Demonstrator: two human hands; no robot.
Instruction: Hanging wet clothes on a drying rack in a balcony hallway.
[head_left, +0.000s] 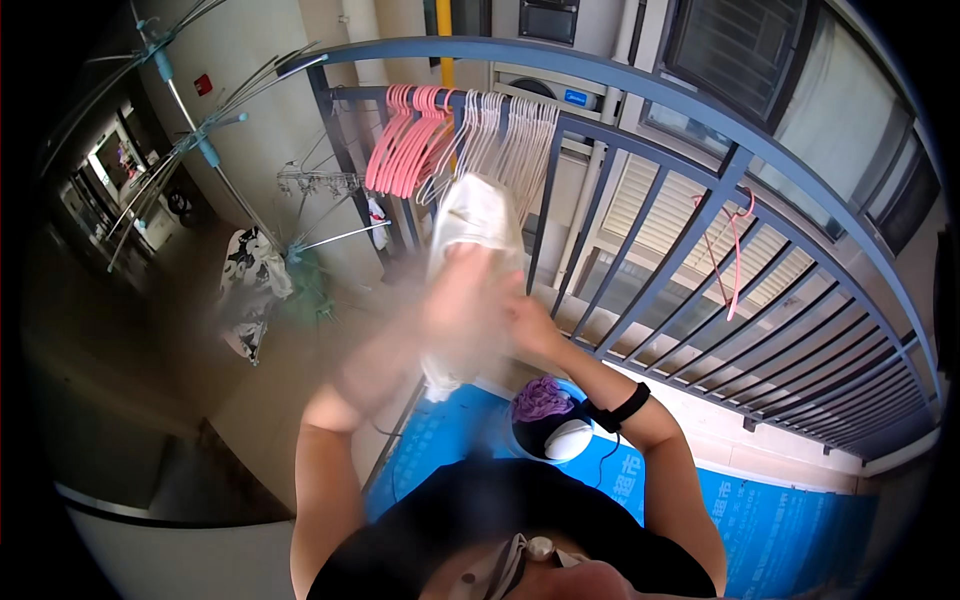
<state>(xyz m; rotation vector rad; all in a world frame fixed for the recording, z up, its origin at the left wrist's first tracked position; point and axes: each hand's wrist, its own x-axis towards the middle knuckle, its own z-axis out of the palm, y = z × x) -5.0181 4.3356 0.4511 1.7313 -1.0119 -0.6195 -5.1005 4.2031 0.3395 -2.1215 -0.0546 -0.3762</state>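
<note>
A white cloth garment (480, 206) is held up in front of me, before the railing. My left hand (459, 289) is on the garment's near side, its fingers blurred and partly covered by the fabric. At the garment's right edge, my right hand (531, 319) pinches the fabric with bent fingers. The garment's lower end (441, 379) hangs down on the left. Below my right forearm stands a light blue bucket (516, 442) holding a purple cloth (541, 399), dark fabric and a white item (568, 439).
Pink hangers (405, 154) and several white hangers (532, 142) hang on the metal railing (652, 157). One pink hanger (733, 262) hangs farther right. A folding drying rack (225, 176) stands at left, with a patterned cloth (255, 281) low on it. Blue printed sheeting (675, 495) covers the floor.
</note>
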